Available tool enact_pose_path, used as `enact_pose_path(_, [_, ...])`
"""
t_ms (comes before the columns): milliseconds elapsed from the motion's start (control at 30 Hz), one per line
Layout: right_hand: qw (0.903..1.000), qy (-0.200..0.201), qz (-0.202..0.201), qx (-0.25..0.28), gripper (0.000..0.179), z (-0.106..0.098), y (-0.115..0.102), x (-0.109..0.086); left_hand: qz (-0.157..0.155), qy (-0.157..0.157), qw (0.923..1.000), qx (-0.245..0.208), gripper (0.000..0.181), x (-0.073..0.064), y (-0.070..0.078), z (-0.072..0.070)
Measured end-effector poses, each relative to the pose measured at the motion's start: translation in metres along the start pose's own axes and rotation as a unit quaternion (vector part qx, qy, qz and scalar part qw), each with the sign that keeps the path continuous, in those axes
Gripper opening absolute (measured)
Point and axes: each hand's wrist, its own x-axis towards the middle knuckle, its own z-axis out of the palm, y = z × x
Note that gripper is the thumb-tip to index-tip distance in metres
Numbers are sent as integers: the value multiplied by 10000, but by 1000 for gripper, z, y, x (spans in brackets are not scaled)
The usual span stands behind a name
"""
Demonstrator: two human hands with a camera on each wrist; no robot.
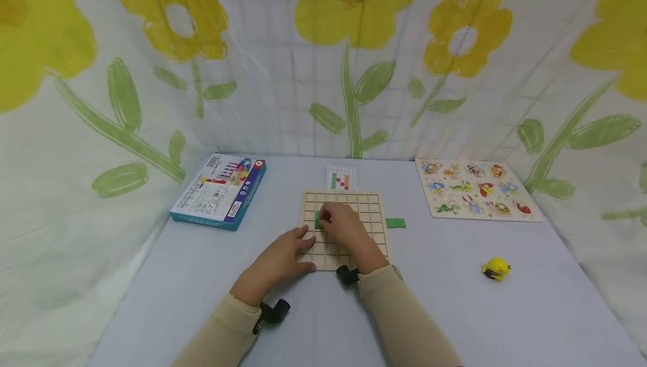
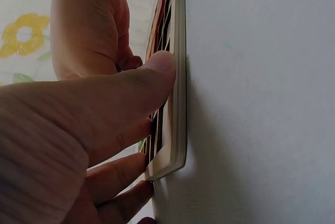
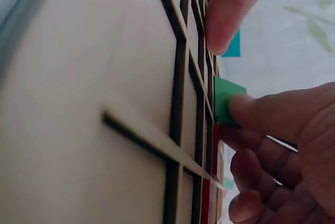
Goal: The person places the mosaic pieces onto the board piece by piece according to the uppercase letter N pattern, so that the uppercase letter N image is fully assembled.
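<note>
A wooden grid board [image 1: 375,233] lies in the middle of the table. Over its left part, my right hand [image 1: 346,226] pinches a small green square tile [image 3: 226,98] between thumb and fingers, close against the grid. Red tiles [image 3: 216,153] sit in cells near it, partly hidden by the hand. My left hand [image 1: 283,254] rests along the board's left edge, its fingers spread and its thumb [image 2: 159,67] touching the rim. More green tiles [image 1: 396,223] lie on the table by the board's right side.
Behind the board lies a card with a coloured grid pattern [image 1: 342,177]. A game box [image 1: 219,193] is at the back left, a wooden insect puzzle [image 1: 475,190] at the back right. A small yellow toy [image 1: 496,268] stands on the right. A flowered curtain [image 1: 263,91] hangs behind.
</note>
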Motion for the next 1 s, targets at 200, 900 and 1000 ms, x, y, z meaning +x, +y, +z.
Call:
enact_pose_path(200, [9994, -66, -159, -295, 6, 1, 4, -3, 80, 62, 9999, -124, 68, 0, 1, 2])
enact_pose_path(900, [9922, 441, 1142, -234, 33, -106, 136, -75, -198, -43, 9997, -152, 70, -4, 2, 0])
enact_pose_path(1000, [9929, 293, 1129, -242, 36, -105, 145, -78, -174, -64, 9998, -108, 71, -2, 2, -2])
